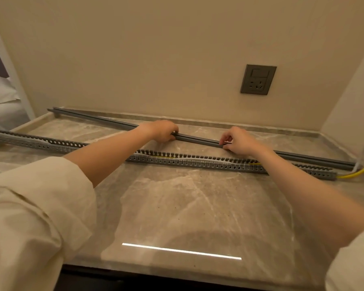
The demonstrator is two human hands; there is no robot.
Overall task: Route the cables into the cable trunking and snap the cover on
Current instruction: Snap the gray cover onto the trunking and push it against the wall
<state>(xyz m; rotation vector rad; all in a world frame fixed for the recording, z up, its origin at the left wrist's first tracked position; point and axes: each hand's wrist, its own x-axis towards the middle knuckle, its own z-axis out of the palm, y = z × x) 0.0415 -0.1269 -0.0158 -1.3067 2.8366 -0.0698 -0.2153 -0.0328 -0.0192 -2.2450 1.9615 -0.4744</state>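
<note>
Gripping the long grey cover strip with both hands, out over the marble countertop, pretty much mid-length. Curling the left hand over the top of the strip, fingers wrapped down round its far edge, so holding it properly. Pinching the same strip further along with the right hand, thumb and fingertips closed narrow on it, other fingers bent. Running diagonally, that cover, from the back left corner near the wall down toward the right end of the counter, lying behind the trunking and apart from it, not sitting on it yet. Lying just in front of the hands, the slotted grey trunking, open side up, stretching across the counter from the left edge to the right, passing under both forearms. Sitting inside the channel, a yellow cable and a white cable, peeking through between the slotted fingers in spots. Coming out of the right end of the trunking, the yellow one, then bending up along the side wall; hard to follow the pale one there, bit blurry. Showing cream sleeves pushed up on both arms. Hanging on the back wall above the right hand, a grey socket plate. Poking in at the far left, a white pillow.
</note>
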